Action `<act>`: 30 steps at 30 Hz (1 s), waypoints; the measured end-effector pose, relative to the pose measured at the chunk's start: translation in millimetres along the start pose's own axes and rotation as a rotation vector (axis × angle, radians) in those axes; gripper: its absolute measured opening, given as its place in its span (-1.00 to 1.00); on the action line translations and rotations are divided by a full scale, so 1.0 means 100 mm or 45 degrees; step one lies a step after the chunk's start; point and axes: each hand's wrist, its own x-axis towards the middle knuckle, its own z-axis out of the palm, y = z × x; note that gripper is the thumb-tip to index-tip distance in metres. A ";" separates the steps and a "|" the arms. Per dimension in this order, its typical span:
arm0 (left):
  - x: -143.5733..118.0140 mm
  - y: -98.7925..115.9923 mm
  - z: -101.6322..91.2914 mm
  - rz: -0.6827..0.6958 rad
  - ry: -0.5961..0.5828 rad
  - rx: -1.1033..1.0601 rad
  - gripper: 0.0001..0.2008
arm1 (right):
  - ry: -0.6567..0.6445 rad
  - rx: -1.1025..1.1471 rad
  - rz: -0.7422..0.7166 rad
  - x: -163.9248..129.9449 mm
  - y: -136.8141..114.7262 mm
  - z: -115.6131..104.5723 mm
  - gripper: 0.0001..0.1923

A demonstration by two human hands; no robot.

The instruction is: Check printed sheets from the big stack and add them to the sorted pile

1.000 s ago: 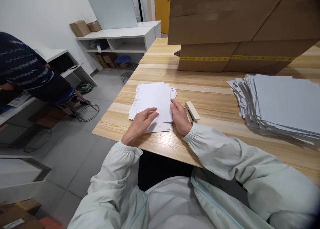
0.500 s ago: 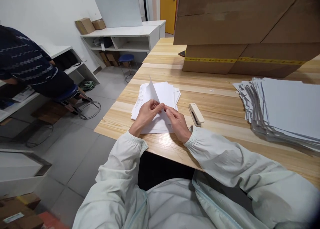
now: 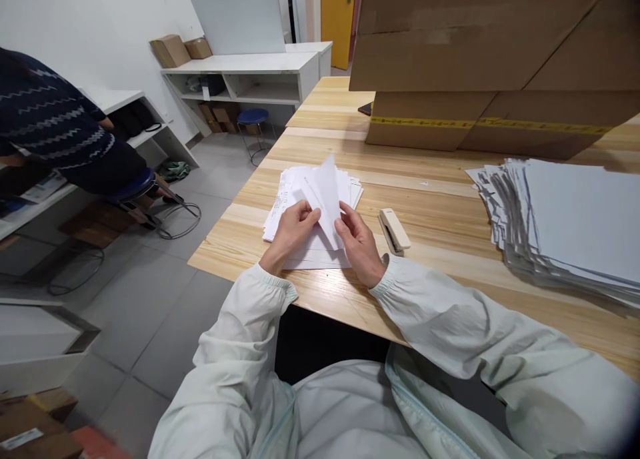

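A small stack of white paper sheets (image 3: 293, 185) lies near the left front corner of the wooden table (image 3: 440, 199). Above it I hold one white sheet (image 3: 325, 192), lifted and bent upward. My left hand (image 3: 290, 235) pinches its left part and my right hand (image 3: 357, 245) pinches its right edge. A beige stapler (image 3: 394, 230) rests on the table just right of my right hand.
A thick stack of large white sheets (image 3: 570, 219) lies at the right. Big cardboard boxes (image 3: 480, 65) stand at the back of the table. A person in a dark patterned sweater (image 3: 55, 132) sits at the left, beside white shelving (image 3: 240, 79) and a blue stool (image 3: 253, 119).
My hands went from resting flat on the stack to pinching its top sheet and lifting it. The sheet now stands higher and bends toward the right.
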 end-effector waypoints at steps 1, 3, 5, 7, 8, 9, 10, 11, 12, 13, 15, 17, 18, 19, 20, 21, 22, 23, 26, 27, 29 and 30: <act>0.00 0.00 0.00 -0.030 0.031 -0.076 -0.84 | 0.027 -0.015 0.006 0.00 0.00 0.00 -0.36; 0.00 0.00 -0.01 -0.118 0.097 -0.271 -0.85 | 0.063 -0.055 -0.014 0.00 0.01 -0.01 -0.35; 0.00 0.00 -0.04 -0.214 0.159 -0.479 -0.85 | 0.067 -0.079 -0.071 0.01 0.05 -0.03 -0.35; 0.01 0.00 -0.07 -0.286 0.210 -0.673 -0.88 | 0.072 -0.117 -0.119 0.03 0.09 -0.05 -0.34; 0.02 0.00 -0.09 -0.314 0.231 -0.764 -0.91 | 0.069 -0.153 -0.117 0.04 0.11 -0.07 -0.36; 0.03 0.00 -0.11 -0.340 0.249 -0.847 -0.91 | 0.066 -0.197 -0.100 0.05 0.13 -0.09 -0.39; 0.04 0.00 -0.13 -0.362 0.267 -0.916 -0.88 | 0.060 -0.241 -0.076 0.07 0.15 -0.10 -0.44; 0.05 0.00 -0.14 -0.381 0.284 -0.967 -0.86 | 0.053 -0.277 -0.054 0.08 0.16 -0.11 -0.49; 0.06 0.00 -0.15 -0.392 0.296 -1.003 -0.85 | 0.047 -0.298 -0.038 0.09 0.16 -0.12 -0.53; 0.07 -0.01 -0.16 -0.397 0.301 -1.027 -0.85 | 0.048 -0.304 -0.032 0.10 0.15 -0.13 -0.54; 0.08 -0.02 -0.17 -0.395 0.296 -1.043 -0.85 | 0.055 -0.302 -0.025 0.10 0.14 -0.13 -0.55; 0.08 -0.03 -0.16 -0.388 0.292 -1.017 -0.86 | 0.064 -0.284 0.014 0.10 0.11 -0.12 -0.58; 0.07 -0.03 -0.15 -0.373 0.288 -0.978 -0.87 | 0.072 -0.261 0.038 0.10 0.09 -0.11 -0.61; 0.05 -0.03 -0.15 -0.345 0.266 -0.912 -0.89 | 0.078 -0.227 0.058 0.09 0.07 -0.11 -0.64; 0.03 -0.02 -0.14 -0.300 0.206 -0.815 -0.91 | 0.081 -0.186 0.072 0.09 0.04 -0.10 -0.64; 0.00 -0.01 -0.14 -0.245 0.108 -0.694 -0.89 | 0.079 -0.150 0.079 0.08 0.02 -0.10 -0.60; -0.03 0.00 -0.13 -0.185 -0.012 -0.564 -0.84 | 0.059 -0.130 0.078 0.07 -0.01 -0.11 -0.54; -0.06 0.02 -0.13 -0.128 -0.125 -0.447 -0.77 | 0.025 -0.135 0.067 0.07 -0.04 -0.11 -0.49; -0.13 0.08 -0.12 -0.035 -0.284 -0.267 -0.53 | -0.119 -0.288 -0.004 0.09 -0.06 -0.11 -0.52; -0.14 0.09 -0.12 -0.020 -0.276 -0.251 -0.50 | -0.152 -0.340 -0.023 0.11 -0.05 -0.10 -0.55; -0.14 0.09 -0.11 0.016 -0.252 -0.215 -0.50 | -0.138 -0.350 -0.020 0.16 -0.02 -0.08 -0.61; -0.13 0.08 -0.11 0.047 -0.197 -0.207 -0.52 | -0.094 -0.304 -0.005 0.18 0.00 -0.08 -0.65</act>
